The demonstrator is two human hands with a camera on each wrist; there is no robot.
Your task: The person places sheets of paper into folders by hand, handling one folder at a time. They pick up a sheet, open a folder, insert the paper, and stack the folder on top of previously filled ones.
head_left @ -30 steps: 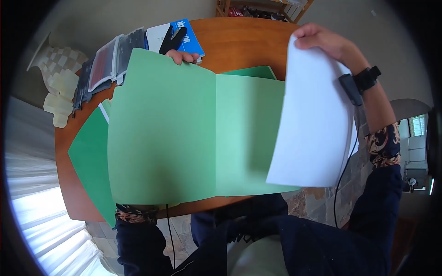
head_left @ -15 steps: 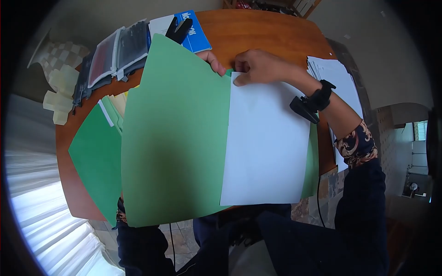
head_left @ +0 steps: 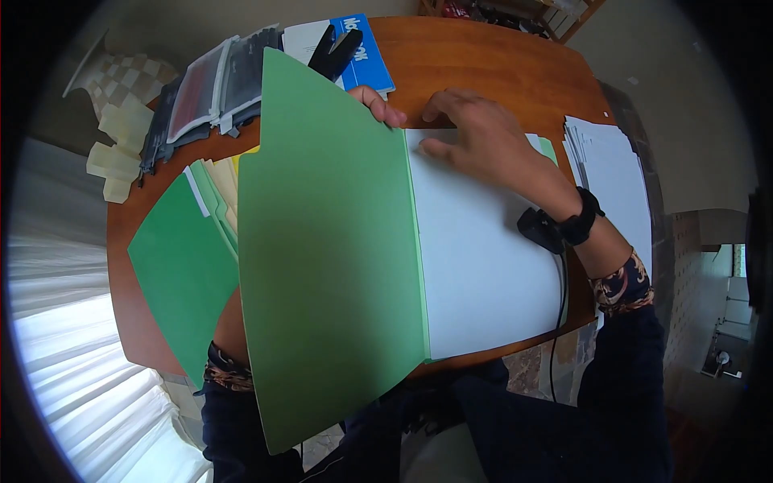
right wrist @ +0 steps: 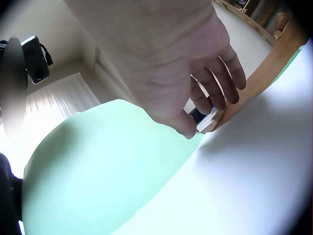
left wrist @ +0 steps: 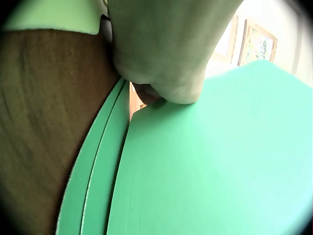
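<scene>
A light green card folder stands open in the middle of the head view, its left cover raised and its right side beneath white paper. The left hand grips the raised cover's top edge, fingertips bent over it; the cover hides the palm and most of the forearm. In the left wrist view that hand is dim, and its fingertips are out of sight.

The right hand is loosely spread above the paper's top edge, fingers slightly bent and pinching nothing; whether a fingertip touches the sheet, I cannot tell. A black wrist-worn device covers part of the paper.

At left, a dark green folder holding pale folders is partly hidden by the raised cover. At upper left, a black stapler-like tool lies across a blue-and-white notebook, obscuring its lettering, beside dark zip pouches. A loose white paper stack lies at right on the brown wooden table, its lower part partly behind the right forearm.
</scene>
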